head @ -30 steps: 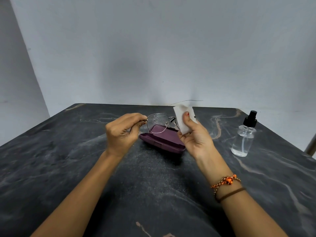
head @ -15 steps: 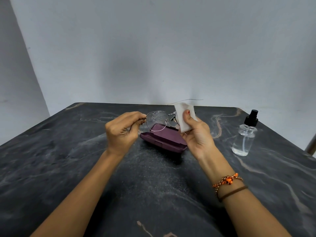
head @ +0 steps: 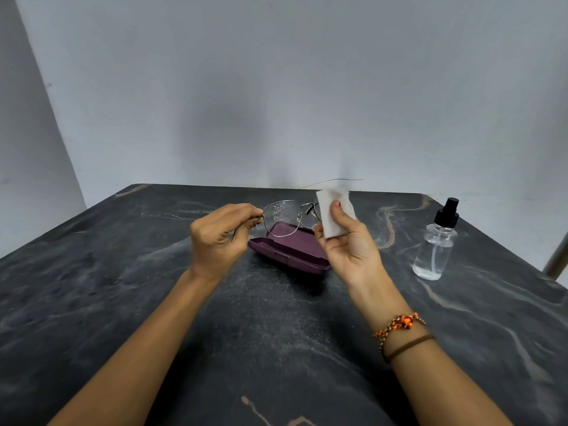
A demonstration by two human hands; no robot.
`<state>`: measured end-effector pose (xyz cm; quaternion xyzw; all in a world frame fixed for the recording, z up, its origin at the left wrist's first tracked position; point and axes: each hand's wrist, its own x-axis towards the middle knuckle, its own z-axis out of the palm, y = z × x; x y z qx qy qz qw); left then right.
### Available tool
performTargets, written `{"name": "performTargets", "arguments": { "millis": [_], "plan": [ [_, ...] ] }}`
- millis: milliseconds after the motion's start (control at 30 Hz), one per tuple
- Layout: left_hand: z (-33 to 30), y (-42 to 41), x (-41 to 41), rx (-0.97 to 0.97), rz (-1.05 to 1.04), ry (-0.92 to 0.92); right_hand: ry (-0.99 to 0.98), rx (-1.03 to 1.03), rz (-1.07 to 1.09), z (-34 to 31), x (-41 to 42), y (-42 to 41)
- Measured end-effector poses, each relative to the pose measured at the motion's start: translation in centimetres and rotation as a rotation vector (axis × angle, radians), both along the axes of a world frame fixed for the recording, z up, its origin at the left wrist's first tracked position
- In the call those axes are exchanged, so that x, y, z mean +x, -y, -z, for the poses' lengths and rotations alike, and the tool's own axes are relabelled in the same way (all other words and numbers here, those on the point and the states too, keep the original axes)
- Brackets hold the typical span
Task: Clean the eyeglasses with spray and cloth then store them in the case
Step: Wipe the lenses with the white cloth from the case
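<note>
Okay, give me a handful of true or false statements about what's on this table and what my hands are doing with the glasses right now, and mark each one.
1. The left hand holds the eyeglasses by one end of the frame. True.
2. The right hand holds the spray bottle. False: it holds a white cloth; the bottle stands alone on the table, to the right.
3. Droplets show on the uncovered lens. True.
4. The purple case is closed. False: it lies open under the glasses.
5. The eyeglasses lie inside the case. False: they are held up above it.
</note>
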<state>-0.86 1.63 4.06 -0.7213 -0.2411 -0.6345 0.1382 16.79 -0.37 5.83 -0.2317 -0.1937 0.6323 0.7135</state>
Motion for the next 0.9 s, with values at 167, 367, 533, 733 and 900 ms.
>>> {"name": "performTargets", "arguments": {
  "millis": [167, 367, 533, 733, 900],
  "plan": [
    [0.22, 0.07, 0.16, -0.003, 0.0, -0.01, 0.087, 0.072, 0.038, -0.13, 0.05, 0.07],
    [-0.08, 0.13, 0.05, 0.0, -0.02, 0.017, 0.349, 0.087, 0.125, -0.27, 0.58, 0.23],
    [-0.18, 0.19, -0.05, -0.024, -0.037, 0.047, 0.345, -0.008, 0.157, -0.15, 0.34, 0.36],
    [0.08, 0.0, -0.02, -0.017, -0.042, 0.011, 0.08, 0.054, 0.021, -0.19, 0.25, 0.08],
    [-0.06, -0.22, -0.36, -0.057, -0.043, 0.131, 0.108, 0.146, -0.079, -0.26, 0.33, 0.07]
  ]
}}
